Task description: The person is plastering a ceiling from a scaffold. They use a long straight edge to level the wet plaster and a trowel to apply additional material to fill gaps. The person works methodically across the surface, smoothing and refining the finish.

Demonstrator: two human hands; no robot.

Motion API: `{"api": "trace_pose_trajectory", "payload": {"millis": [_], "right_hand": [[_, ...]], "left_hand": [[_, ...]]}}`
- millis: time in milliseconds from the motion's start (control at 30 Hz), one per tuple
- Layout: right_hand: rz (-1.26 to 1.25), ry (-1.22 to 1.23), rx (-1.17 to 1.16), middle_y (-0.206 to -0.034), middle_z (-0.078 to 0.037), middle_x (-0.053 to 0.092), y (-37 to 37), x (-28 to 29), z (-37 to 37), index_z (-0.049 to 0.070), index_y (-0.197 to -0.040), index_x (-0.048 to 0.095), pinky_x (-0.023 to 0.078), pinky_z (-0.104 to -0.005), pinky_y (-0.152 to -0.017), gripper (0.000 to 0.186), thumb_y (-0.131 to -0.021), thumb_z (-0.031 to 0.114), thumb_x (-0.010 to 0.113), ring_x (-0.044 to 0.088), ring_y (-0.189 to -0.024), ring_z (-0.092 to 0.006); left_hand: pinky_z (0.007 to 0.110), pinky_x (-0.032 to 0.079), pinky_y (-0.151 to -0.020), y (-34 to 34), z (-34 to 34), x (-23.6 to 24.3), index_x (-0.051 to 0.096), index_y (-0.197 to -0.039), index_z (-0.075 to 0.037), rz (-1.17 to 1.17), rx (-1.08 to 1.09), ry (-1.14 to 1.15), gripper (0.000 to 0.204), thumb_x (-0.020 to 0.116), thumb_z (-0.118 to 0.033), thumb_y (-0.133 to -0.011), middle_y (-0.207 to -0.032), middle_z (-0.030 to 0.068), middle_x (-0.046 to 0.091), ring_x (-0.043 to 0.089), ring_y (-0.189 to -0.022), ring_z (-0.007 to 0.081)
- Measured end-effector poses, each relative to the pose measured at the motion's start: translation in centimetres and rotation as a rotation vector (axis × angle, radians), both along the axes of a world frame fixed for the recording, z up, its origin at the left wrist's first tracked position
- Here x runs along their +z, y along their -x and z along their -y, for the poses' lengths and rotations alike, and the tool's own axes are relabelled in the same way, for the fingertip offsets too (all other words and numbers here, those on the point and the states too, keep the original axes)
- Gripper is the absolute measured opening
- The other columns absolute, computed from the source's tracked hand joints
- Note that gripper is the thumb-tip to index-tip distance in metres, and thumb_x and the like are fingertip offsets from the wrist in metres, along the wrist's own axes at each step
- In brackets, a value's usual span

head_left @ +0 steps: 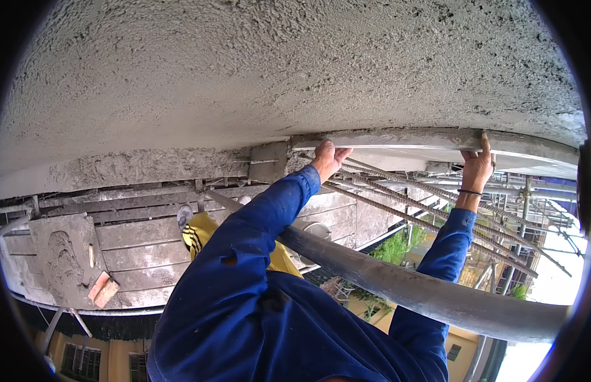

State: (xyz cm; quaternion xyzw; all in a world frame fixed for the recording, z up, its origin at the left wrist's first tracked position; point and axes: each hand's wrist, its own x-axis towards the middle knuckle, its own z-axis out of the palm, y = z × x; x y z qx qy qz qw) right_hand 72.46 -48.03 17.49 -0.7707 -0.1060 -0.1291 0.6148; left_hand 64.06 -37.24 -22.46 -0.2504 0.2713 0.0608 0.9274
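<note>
Blue-sleeved hands [327, 160] [477, 169] apart, apparently around bar [397, 138]

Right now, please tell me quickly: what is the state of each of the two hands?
Left hand: closed, holding the long grey bar against the wall's edge.
Right hand: closed, holding the same bar farther right.

free: bar [403, 137] between left fingers [342, 153], right fingers [485, 144] | blocked below: rebar [505, 261], pipe [372, 267]

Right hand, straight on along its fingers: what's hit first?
The right hand would first meet the long, flat, grey bar at its fingertips; beyond it, probably the rough, grey plastered surface, though depth is unclear.
</note>
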Motion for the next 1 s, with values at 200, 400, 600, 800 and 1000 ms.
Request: {"api": "trace_pose_trajectory", "payload": {"millis": [200, 400, 600, 800, 1000], "right_hand": [[0.005, 0.014, 0.087, -0.117, -0.012, 0.061, 2.3, 2.2, -1.5, 0.003, -0.118, 0.063, 0.059, -0.0416, -0.076, 0.036, -0.089, 0.023, 0.072, 0.066, -0.098, -0.0318], [0.034, -0.031, 0.167, -0.103, -0.012, 0.066, 6.3, 2.1, -4.4, -0.002, -0.109, 0.063, 0.062, -0.0373, -0.068, 0.035, -0.087, 0.024, 0.074, 0.070, -0.085, -0.0272], [0.063, 0.055, 0.180, -0.101, -0.015, 0.066, 11.8, 1.5, -7.2, -0.001, -0.108, 0.056, 0.063, -0.0362, -0.067, 0.040, -0.086, 0.027, 0.075, 0.071, -0.084, -0.0247], [0.037, 0.082, 0.006, -0.102, -0.014, 0.067, 6.4, 1.5, -0.9, 0.001, -0.110, 0.052, 0.063, -0.0380, -0.065, 0.045, -0.085, 0.030, 0.076, 0.072, -0.082, -0.0251], [0.021, -0.010, -0.030, -0.099, -0.012, 0.066, 3.1, 1.0, -1.7, 0.003, -0.111, 0.057, 0.061, -0.0408, -0.060, 0.042, -0.085, 0.028, 0.077, 0.068, -0.078, -0.0226]], "left_hand": [[0.062, 0.046, -0.104, 4.5, -2.8, 2.3, 0.038, -0.118, 0.012, 0.054, 0.070, 0.041, 0.028, 0.034, -0.006, -0.097, -0.122, 0.0348, 0.050, 0.054, -0.116, 0.0500], [0.060, 0.047, -0.106, 10.4, -5.6, 3.2, 0.041, -0.118, 0.009, 0.110, 0.197, -0.051, 0.026, 0.038, -0.012, -0.104, -0.126, 0.0312, 0.052, 0.053, -0.121, 0.0450], [0.052, 0.051, -0.103, 13.5, -6.7, 2.5, 0.047, -0.118, 0.006, 0.141, -0.019, -0.320, 0.034, 0.038, -0.025, -0.107, -0.121, 0.0253, 0.060, 0.061, -0.113, 0.0353], [0.032, 0.051, -0.086, 22.2, -8.4, 11.4, 0.054, -0.127, -0.005, 0.176, -0.286, -1.318, 0.048, 0.048, -0.045, -0.103, -0.119, 0.0153, 0.067, 0.066, -0.103, 0.0197], [0.043, 0.044, -0.105, 28.4, -10.1, 26.5, 0.047, -0.135, 0.005, 0.896, 0.177, -1.817, 0.087, 0.049, -0.069, -0.091, -0.132, 0.0209, 0.059, 0.057, -0.124, 0.0316]]}}
